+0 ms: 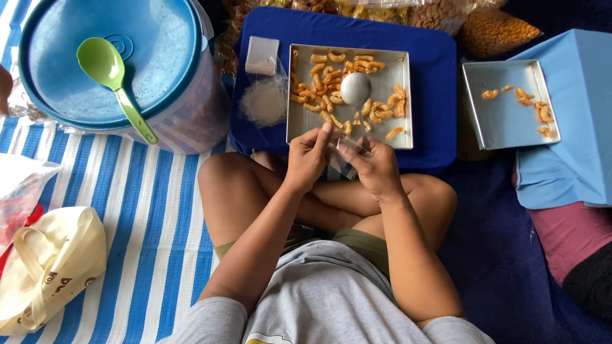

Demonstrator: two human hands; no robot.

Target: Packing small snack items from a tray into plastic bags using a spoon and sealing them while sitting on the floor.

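Note:
I sit cross-legged. My left hand point(308, 158) and my right hand point(375, 164) are close together over my lap, both pinching a small clear plastic bag point(341, 148). My right hand also grips the handle of a metal spoon point(356, 89), whose bowl sticks up over a square metal tray point(401, 127). Several orange curled snacks point(325, 81) lie scattered in that tray. The tray rests on a dark blue box point(433, 64) right in front of my knees.
A big round tub with a blue lid point(159, 38) carries a green scoop point(111, 76) at the left. Small clear bags point(263, 83) lie beside the tray. A second tray point(497, 121) sits on a light-blue box at the right. A cream tote bag point(51, 267) lies lower left.

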